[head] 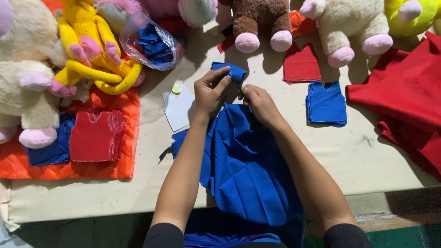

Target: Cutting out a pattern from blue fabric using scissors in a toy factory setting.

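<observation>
**Desk:** What have the hands got?

**Me:** From my feed, the left hand (209, 92) is closed in a pinch on a small blue fabric piece (235, 72), thumb and fingers curled over its near edge. The right hand (258, 102) is closed too, fingertips meeting at the piece's lower corner. The piece is lifted just past the far end of the large blue cloth (248, 170), which runs across the bench (367, 151) towards me and off its near edge.

**Desk:** What worries you?

**Me:** The grip is only at the edges, so I'd judge the piece could slip or fold over itself if one pinch loosens. The big cloth hangs partly off the bench; its weight could drag it down. A white paper shape (178, 109) sits just beside the left wrist, with a small pale green lump (176, 88) on it, and a sweep of the forearm could knock them.

**Desk:** Anything you can't read?

**Me:** Plenty. The right fingertips are tucked behind the fabric, so I can't tell how much they hold. The plush toys (257, 23) along the far side are cut off at the top, and the clear bag of blue scraps (154, 43) is too crumpled to count. The stack of blue cut pieces (326, 103) lies well apart, on the right.
</observation>
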